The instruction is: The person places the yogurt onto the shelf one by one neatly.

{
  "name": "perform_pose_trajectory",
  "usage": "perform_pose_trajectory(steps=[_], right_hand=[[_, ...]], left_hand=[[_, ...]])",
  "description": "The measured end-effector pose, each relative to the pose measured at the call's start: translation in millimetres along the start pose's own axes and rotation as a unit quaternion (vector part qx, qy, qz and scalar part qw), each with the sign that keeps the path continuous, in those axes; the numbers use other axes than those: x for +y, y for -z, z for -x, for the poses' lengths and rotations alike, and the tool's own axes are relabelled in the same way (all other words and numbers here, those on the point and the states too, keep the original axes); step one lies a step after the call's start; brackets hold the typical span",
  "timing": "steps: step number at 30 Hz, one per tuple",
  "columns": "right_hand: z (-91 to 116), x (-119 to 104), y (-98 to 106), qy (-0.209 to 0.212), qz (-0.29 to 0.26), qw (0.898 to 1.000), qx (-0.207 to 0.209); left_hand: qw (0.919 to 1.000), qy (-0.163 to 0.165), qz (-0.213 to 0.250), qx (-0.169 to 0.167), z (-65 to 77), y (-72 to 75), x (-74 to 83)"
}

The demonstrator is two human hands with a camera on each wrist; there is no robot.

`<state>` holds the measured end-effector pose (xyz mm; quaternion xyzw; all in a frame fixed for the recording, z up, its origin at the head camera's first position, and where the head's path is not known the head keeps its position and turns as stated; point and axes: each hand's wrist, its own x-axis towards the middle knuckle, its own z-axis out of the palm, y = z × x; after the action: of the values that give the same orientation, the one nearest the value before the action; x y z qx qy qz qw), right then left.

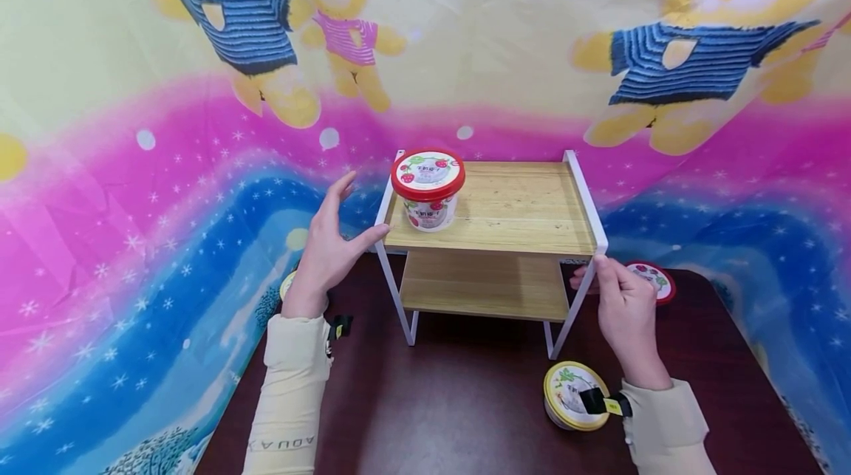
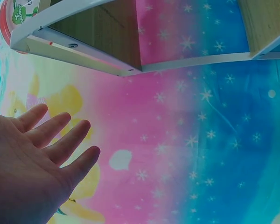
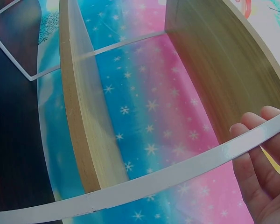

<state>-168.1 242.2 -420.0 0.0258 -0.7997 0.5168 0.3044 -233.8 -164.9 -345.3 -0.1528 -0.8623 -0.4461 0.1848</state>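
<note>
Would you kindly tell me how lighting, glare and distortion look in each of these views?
Head view: bright, with a soft sheen on the dark tabletop; left wrist view: dimmer, the left hand shaded; right wrist view: the white shelf frame bows, likely lens distortion, and shines palely near the right hand.

Bkgd cloth [image 1: 499,54] w/ 2 blue-striped bears [image 1: 246,24], pink/blue snowflake bands [image 1: 159,305]; dk brown table [image 1: 459,401], slight sheen.

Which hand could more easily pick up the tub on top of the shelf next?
Probably the left hand: it is open and empty, right beside the tub, while the right hand grips the white frame across from it.
</note>
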Motion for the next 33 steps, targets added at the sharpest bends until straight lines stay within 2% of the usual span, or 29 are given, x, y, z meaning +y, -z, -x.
perform_pose_trajectory(steps=[17, 33], right_hand=[[1, -1, 0, -0.001, 0.003, 1.0, 0.0], [0, -1, 0, 0.002, -0.001, 1.0, 0.002]], left_hand=[[0.9992, 0.034, -0.021, 0.001, 16.1, 4.5, -10.3], [0.9982, 0.051, -0.03, 0.0, 28.2, 6.7, -24.3]])
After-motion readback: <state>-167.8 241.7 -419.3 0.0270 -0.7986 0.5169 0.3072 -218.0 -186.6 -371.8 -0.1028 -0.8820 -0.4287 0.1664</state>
